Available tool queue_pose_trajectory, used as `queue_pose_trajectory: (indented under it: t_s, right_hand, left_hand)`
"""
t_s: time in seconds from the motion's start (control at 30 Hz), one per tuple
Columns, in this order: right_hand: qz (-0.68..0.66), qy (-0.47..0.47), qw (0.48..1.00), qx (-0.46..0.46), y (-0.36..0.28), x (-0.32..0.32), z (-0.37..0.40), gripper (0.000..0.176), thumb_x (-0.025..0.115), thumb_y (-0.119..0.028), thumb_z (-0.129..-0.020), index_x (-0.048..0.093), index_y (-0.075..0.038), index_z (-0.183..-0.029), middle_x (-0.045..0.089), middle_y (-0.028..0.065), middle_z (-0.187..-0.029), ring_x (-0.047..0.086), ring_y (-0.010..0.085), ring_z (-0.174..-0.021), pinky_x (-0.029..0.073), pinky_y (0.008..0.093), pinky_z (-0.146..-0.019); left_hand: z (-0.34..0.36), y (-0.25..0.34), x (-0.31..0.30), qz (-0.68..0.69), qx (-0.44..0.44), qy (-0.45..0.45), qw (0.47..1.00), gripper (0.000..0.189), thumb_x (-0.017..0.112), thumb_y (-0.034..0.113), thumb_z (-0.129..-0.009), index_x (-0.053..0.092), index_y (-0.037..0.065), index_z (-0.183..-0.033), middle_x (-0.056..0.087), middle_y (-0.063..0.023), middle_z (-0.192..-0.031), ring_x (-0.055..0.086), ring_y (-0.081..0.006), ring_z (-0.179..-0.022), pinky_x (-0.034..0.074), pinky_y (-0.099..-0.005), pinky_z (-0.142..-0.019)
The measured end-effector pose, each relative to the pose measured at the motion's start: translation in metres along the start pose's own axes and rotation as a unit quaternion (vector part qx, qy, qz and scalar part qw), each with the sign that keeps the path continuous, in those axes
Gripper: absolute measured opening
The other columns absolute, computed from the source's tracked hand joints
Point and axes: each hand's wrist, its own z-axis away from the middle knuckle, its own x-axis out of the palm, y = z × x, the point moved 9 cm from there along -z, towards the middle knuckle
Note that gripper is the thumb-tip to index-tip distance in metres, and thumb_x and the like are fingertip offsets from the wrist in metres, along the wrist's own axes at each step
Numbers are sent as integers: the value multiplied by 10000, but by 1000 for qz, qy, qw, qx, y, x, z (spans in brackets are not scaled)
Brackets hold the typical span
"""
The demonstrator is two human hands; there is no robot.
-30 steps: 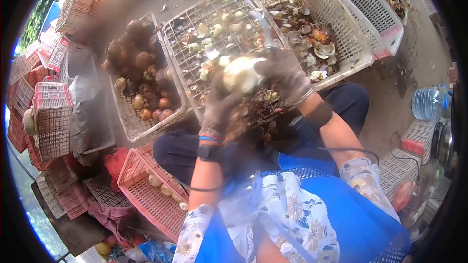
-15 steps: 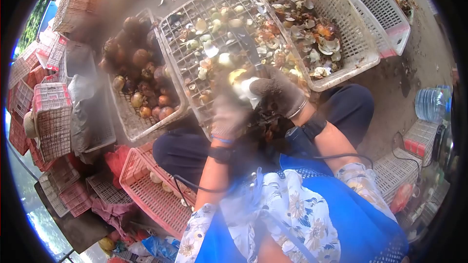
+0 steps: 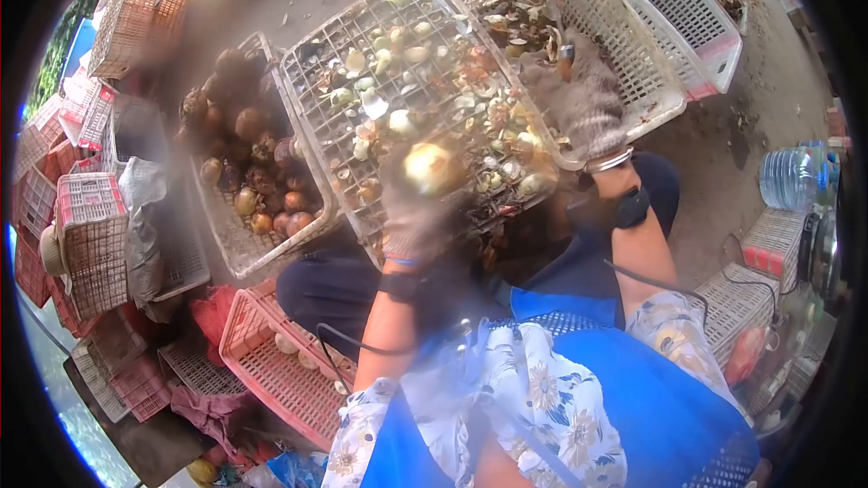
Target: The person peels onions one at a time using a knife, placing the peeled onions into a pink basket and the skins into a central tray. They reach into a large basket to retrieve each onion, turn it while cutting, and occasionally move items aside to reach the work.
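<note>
My left hand (image 3: 420,212), in a dirty glove, is wrapped round a pale yellow onion (image 3: 434,169) above the wire rack. Scraps of peel and pale onion pieces are strewn over that wire rack (image 3: 316,95). To the right, my gloved right hand (image 3: 586,104) is over the near end of the crate of peels (image 3: 665,99), closed round a knife (image 3: 566,61) whose brown handle shows; its blade is blurred. Brown unpeeled onions (image 3: 294,203) fill a crate (image 3: 249,264) to the left of the rack.
A pink crate (image 3: 280,389) with a few pale onions stands by my left knee. Stacked crates (image 3: 93,244) and a grey bag (image 3: 143,217) are at the left. Nested crates (image 3: 674,18) stand at the upper right, and a large water bottle (image 3: 787,179) at the right.
My right hand has moved away from the onion, to the right over the peel crate. My left hand still has the onion, now turned with its yellowish side up.
</note>
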Motion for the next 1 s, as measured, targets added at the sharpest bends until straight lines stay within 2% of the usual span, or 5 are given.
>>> queue_pose_trajectory:
  t_s: [0.07, 0.13, 0.27, 0.4, 1.0]
  right_hand:
    - [224, 4, 973, -55, 1, 12, 12, 388, 737, -325, -835, 625, -17, -1044, 653, 102, -790, 633, 233, -764, 514, 328, -678]
    - [2, -119, 985, 127, 6, 65, 46, 418, 694, -347, -846, 605, -1, -1062, 652, 204, -877, 644, 300, -828, 511, 369, -761]
    - [20, -166, 984, 63, 14, 121, 78, 396, 643, -329, -852, 603, -18, -1093, 655, 239, -979, 632, 389, -943, 504, 445, -805]
    - [24, -219, 973, 64, 17, 121, 83, 358, 621, -288, -851, 606, -39, -1107, 661, 225, -997, 626, 406, -968, 501, 468, -828]
    - [158, -230, 958, -66, 3, 115, 111, 193, 572, -171, -856, 572, -13, -966, 651, 218, -784, 662, 390, -764, 529, 469, -653]
  left_hand:
    - [17, -4, -15, 20, -30, -2, 999, 1057, 944, 97, -484, 337, 116, -1350, 501, -116, -1250, 540, -241, -1140, 489, -369, -975]
    - [25, -22, -24, 33, -61, -22, 997, 1040, 938, 111, -501, 342, 97, -1352, 483, -124, -1285, 535, -245, -1157, 482, -365, -986]
    - [37, 10, -28, 104, -129, -36, 986, 998, 911, 129, -547, 357, 57, -1374, 487, -131, -1303, 534, -254, -1165, 468, -363, -1000]
    - [29, 0, -33, -25, -66, -19, 997, 950, 900, 118, -566, 381, 43, -1358, 506, -126, -1283, 539, -234, -1148, 475, -351, -983]
    - [19, -3, -21, 17, -70, -16, 997, 893, 891, 139, -581, 406, 55, -1326, 527, -127, -1253, 559, -245, -1132, 483, -356, -970]
